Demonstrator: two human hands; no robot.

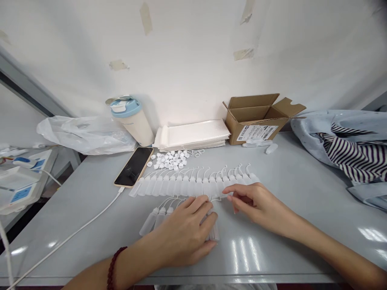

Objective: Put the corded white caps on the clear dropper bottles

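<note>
A row of small translucent plastic bottles [181, 187], each with a thin bent white tube at its neck, lies side by side on the table. In front of it is a second, shorter row of the same bottles [148, 222], partly covered by my left hand [189, 231]. My left thumb and fingers curve around the small plastic bottle [214, 233] at that row's right end. My right hand [252, 201] hovers by the right part of the back row, thumb and index finger a little apart with nothing visible between them. Behind the rows lies a pile of small white caps [169, 160].
A phone [134, 167] on a charging cable [87, 225] lies left of the caps. Along the wall stand a plastic bag [87, 135], a cup [136, 123], a stack of white sleeves [196, 135] and an open cardboard box [256, 121]. Folded cloth [347, 141] lies at right.
</note>
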